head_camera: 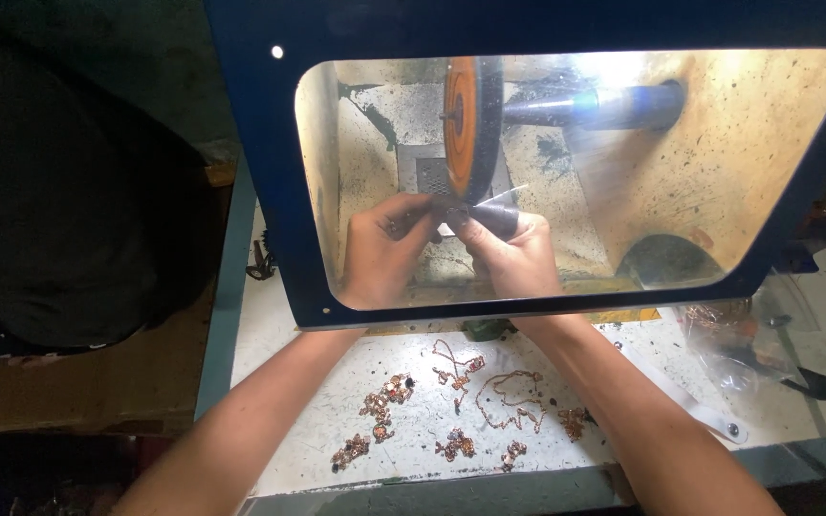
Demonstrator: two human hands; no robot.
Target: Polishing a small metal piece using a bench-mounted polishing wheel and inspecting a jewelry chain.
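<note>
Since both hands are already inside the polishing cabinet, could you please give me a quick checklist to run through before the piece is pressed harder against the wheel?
1. Left hand and right hand both grip the small piece: ok.
2. Piece sits at the lower edge of the orange wheel: ok.
3. Fingers clear of the wheel rim: not ok, fingertips lie very close.
4. Wheel spinning: cannot tell.
5. Transparent shield between face and wheel: ok.
6. Loose copper-coloured chains lie on the bench, outside the cabinet: ok.

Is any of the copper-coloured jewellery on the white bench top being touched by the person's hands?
No: both the left hand and right hand are raised behind the clear guard, apart from the jewellery lying below.
</note>
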